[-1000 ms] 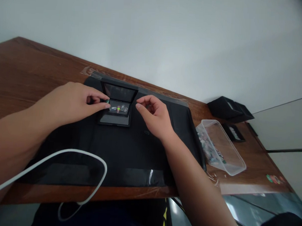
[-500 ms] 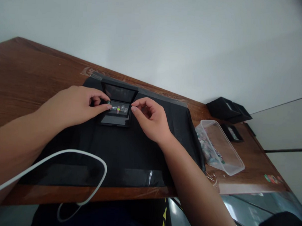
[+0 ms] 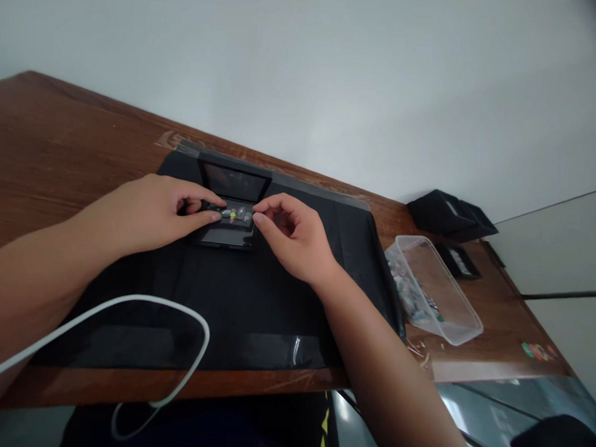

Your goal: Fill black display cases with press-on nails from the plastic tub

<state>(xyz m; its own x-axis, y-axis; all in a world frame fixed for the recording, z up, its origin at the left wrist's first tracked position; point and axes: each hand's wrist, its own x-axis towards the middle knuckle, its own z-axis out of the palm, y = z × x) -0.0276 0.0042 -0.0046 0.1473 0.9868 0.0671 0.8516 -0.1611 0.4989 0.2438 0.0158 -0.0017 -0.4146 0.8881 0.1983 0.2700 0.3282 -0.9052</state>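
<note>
An open black case (image 3: pixel 223 237) lies on the black mat, its dark-windowed lid (image 3: pixel 236 182) standing up at the back. Over its near half sits a clear card of small shiny nail-shaped pieces (image 3: pixel 240 213), one of them bright yellow-green. My left hand (image 3: pixel 167 208) has thumb and forefinger closed at the card's left end, partly hiding it. At the right end, the thumb and forefinger of my right hand (image 3: pixel 295 233) pinch its edge. Whether the card touches the case floor I cannot tell.
A clear plastic tub (image 3: pixel 438 292) holding many small packets stands on the right. Behind it are black boxes (image 3: pixel 449 217) and a small black tray (image 3: pixel 458 261). A white cable (image 3: pixel 141 299) loops across the front of the black mat (image 3: pixel 275 301).
My left fingertips have moved slightly right along the card. My right fingertips have shifted slightly left onto its right end. The case and lid look nearly unmoved.
</note>
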